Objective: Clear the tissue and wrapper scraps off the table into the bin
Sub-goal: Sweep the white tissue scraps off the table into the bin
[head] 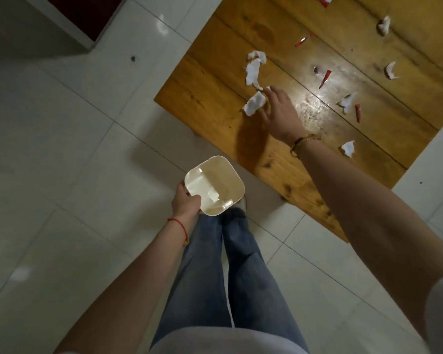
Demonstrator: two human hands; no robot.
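Note:
My left hand (186, 201) grips the rim of a small cream bin (219, 180), held beside the wooden table (215, 72) near its front corner. A white scrap lies inside the bin. My right hand (280, 111) reaches over the table with fingers spread, its fingertips touching a white tissue piece (254, 103). A longer tissue strip (253, 70) lies just beyond. Further tissue bits (348, 148) (347, 102) (390, 70) (384, 25) and red wrapper scraps (324, 79) (358, 113) (303, 40) are scattered across the tabletop.
White tiled floor (74, 123) surrounds the table. A dark cabinet (69, 21) stands at the upper left. My legs in blue jeans (215, 264) are below the bin. More red wrapper pieces (325, 0) lie at the table's far edge.

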